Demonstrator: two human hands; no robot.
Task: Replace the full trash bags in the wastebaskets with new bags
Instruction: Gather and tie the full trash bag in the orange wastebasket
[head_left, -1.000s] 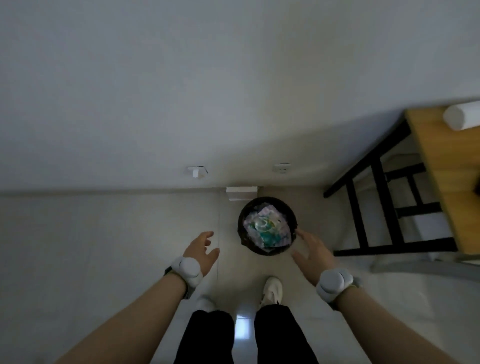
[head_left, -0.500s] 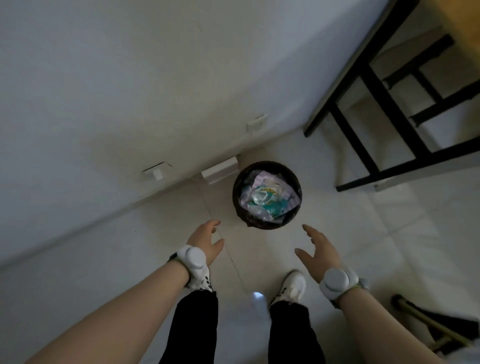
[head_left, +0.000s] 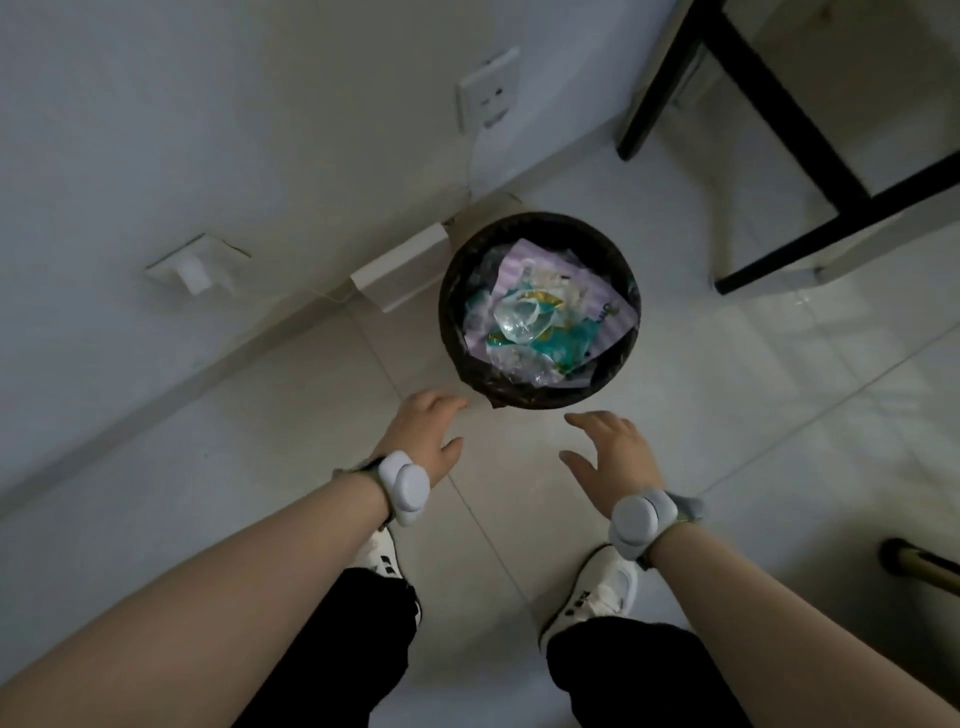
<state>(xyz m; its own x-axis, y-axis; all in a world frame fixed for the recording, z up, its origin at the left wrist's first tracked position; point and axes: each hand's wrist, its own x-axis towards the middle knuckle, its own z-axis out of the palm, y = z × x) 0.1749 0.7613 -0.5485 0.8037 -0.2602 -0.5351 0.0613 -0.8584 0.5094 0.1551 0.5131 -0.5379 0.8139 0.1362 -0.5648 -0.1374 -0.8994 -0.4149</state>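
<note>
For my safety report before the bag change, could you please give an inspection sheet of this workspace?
Surface: pale glossy tiled floor.
Job's things: round wastebasket beside the wall, lined with a black trash bag, full of wrappers; no new bag seen.
Clutter: dark-tipped stick at the right edge, kind unclear.
Grippers: left hand and right hand open, near the wastebasket, holding nothing.
Cables: thin white cord below the wall socket.
Surroundings: white wall, white box at its foot, black table frame.

White wall (head_left: 234, 104), tiled floor (head_left: 753, 415) — black table frame (head_left: 779, 104).
</note>
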